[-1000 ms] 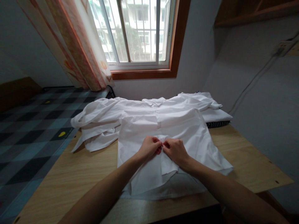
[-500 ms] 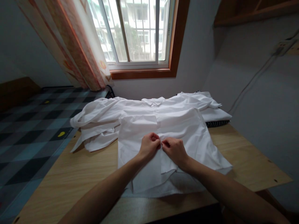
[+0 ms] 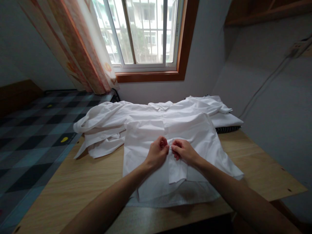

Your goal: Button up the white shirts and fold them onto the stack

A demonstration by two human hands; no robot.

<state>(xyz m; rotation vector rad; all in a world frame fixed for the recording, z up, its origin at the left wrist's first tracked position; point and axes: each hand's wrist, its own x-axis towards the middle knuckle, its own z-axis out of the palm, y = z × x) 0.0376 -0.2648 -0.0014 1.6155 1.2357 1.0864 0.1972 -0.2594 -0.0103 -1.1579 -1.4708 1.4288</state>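
Nearest us, the white shirt [image 3: 190,128] lies front up on the wooden bench [image 3: 92,178], its hem towards us, presumably to keep the whole front opening within reach. Over that opening, the left hand [image 3: 158,151] and right hand [image 3: 184,151] sit just apart, each grip narrow – thumb and fingertips pinching the cloth, we judge, to steady its edges. Whether a button lies between them we cannot tell. Farther off, the collar [image 3: 160,105] lies at the far end, sleeves out sideways, perhaps to leave the middle clear; folded white cloth [image 3: 227,121] sits on dark patterned cloth [image 3: 227,129] beside it. We find no readable brand or label on the shirt. Leftward, the checked bedspread [image 3: 31,139] bears a yellow mark [image 3: 64,139] – any lettering there is too small for us. Farthest stands the window [image 3: 146,35].
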